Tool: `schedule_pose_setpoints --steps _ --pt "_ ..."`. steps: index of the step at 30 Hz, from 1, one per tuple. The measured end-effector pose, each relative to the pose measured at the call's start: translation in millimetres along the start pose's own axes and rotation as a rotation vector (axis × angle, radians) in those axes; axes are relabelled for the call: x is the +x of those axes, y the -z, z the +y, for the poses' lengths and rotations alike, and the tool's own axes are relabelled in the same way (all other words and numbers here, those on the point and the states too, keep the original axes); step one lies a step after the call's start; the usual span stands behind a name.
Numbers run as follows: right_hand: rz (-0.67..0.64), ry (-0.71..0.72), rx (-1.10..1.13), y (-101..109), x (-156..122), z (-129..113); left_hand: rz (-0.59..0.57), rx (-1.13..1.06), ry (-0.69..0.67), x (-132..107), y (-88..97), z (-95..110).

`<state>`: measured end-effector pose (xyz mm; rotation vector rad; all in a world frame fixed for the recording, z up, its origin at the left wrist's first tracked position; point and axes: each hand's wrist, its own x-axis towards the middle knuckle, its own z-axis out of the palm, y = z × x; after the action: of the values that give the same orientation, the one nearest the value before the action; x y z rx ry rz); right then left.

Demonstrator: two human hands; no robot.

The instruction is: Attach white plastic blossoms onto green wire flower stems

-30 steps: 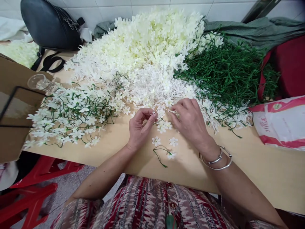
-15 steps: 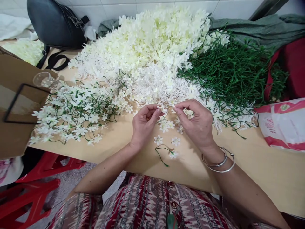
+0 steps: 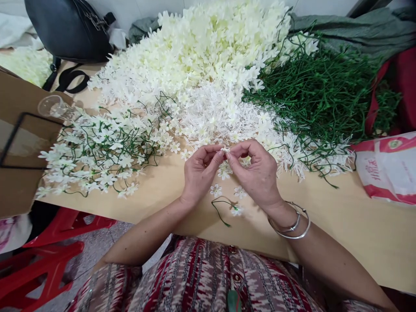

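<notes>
My left hand (image 3: pixel 203 171) and my right hand (image 3: pixel 255 173) meet fingertip to fingertip above the table. Between them is a small white artificial flower (image 3: pixel 225 150), pinched by both; its details are mostly covered by my fingers. Just below lie two loose flower heads, one on the left (image 3: pixel 216 190) and one on the right (image 3: pixel 240 192). Closer to me a green plastic stem (image 3: pixel 217 213) lies curved on the table, with a white flower (image 3: pixel 236 211) at its end. More white blossoms show partly behind my fingers.
A big heap of cream-white blossoms (image 3: pixel 208 47) rises behind my hands. Green stems (image 3: pixel 325 91) are piled to the right, beside a pink-and-white packet (image 3: pixel 386 167). Stemmed flowers (image 3: pixel 107 147) lie on the left near a cardboard box (image 3: pixel 22 173), with a black bag (image 3: pixel 68 30) behind.
My right hand has moved left, so its fingertips now meet those of my left hand at the small flower. The view has shifted slightly.
</notes>
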<state>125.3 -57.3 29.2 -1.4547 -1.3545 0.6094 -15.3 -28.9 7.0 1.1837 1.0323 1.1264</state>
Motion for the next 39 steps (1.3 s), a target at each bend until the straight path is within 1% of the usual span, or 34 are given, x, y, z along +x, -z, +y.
schedule_pose_setpoints --steps 2,4,7,10,12,15,18,21,24,27,31,35,39 --pt "0.016 -0.045 0.032 -2 0 2 -0.016 0.042 -0.014 -2 -0.5 0" --pt "0.018 -0.084 0.077 -4 0 4 -0.011 0.106 -0.061 -3 -0.5 -1" --pt "-0.001 -0.126 0.129 -4 1 7 0.008 0.266 -0.205 -5 0.2 0" --pt "-0.048 -0.153 0.165 -3 2 11 -0.016 0.421 -0.368 -6 0.8 4" --pt "-0.05 -0.144 0.198 -2 3 13 -0.032 0.463 -0.42 -6 0.8 7" --pt "-0.024 -0.099 0.215 0 4 15 -0.015 0.434 -0.373 -4 0.6 8" --pt "-0.039 -0.092 0.203 1 4 14 -0.02 0.371 -0.309 -2 0.9 6" --pt "-0.041 -0.073 0.197 1 4 11 -0.031 0.285 -0.284 -1 1.4 2" --pt "-0.03 -0.057 0.201 0 4 11 -0.029 0.224 -0.279 -2 1.5 1" --pt "-0.046 -0.038 0.228 1 7 14 -0.032 0.253 -0.317 -2 1.9 3" --pt "-0.04 0.079 0.203 5 12 20 -0.053 0.261 -0.359 -3 2.6 4" --pt "-0.033 0.185 0.184 9 15 25 -0.061 0.221 -0.34 -4 1.8 3" --pt "-0.014 0.248 0.175 10 16 28 -0.078 0.163 -0.313 -6 -1.0 0"
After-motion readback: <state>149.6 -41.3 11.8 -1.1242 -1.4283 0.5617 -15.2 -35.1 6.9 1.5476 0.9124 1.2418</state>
